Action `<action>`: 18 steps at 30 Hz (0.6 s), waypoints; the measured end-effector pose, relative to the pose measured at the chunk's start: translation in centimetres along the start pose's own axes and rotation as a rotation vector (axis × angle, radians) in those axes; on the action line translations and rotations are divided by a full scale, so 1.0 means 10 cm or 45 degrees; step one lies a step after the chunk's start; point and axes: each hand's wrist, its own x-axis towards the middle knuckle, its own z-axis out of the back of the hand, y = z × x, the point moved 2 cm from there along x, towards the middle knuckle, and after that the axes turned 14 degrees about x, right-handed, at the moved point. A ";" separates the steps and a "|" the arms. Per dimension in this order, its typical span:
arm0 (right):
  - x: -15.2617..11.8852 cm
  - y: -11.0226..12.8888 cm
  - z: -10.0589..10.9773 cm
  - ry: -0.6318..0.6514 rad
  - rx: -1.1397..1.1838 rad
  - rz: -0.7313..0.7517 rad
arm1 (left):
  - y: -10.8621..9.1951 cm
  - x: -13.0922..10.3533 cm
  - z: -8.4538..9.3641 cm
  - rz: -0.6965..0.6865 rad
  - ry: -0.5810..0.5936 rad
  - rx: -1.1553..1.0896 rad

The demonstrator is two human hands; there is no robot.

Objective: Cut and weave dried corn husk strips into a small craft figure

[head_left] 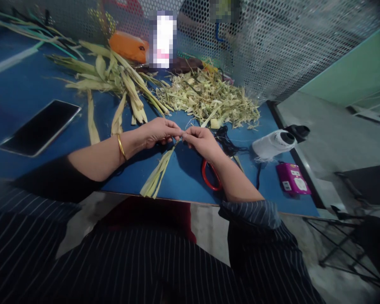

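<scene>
1. Blue tabletop (pixel 25 95) fills the view, backed by a perforated metal mesh screen (pixel 272 46), with grey floor off to the right.
2. Both hands meet just above the middle of the table. The left hand (pixel 156 131) and the right hand (pixel 201 141) each pinch, fingertips pressed together, the top end of a bundle of pale green-yellow leaf strips (pixel 156 175).
3. The bundle's long axis runs from the fingertips down and toward the person, slanting a little to the left, and its fanned lower end reaches the table's near edge. Both hands grip at the same upper end, almost touching each other, so neither is clearly nearer.
4. A gold bangle (pixel 121 147) sits on the left wrist.
5. Red-handled scissors (pixel 209 179) lie on the table partly under the right forearm.
6. Further right stand a white spool of thread (pixel 272 144) and a small magenta box (pixel 293 178).
7. A dark flat phone (pixel 39 126) lies well to the left.
8. Behind the hands are long dried husk leaves (pixel 120 80) and a heap of shredded pale trimmings (pixel 209 99).
</scene>
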 end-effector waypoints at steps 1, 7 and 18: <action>0.00 0.00 0.00 -0.001 0.003 -0.003 | 0.01 0.01 0.00 -0.002 -0.014 -0.002; -0.04 0.07 0.02 0.038 0.018 -0.006 | 0.04 0.02 0.02 -0.008 -0.049 -0.051; -0.01 0.05 0.07 0.134 0.108 -0.029 | -0.11 -0.07 0.15 -0.160 -0.135 0.284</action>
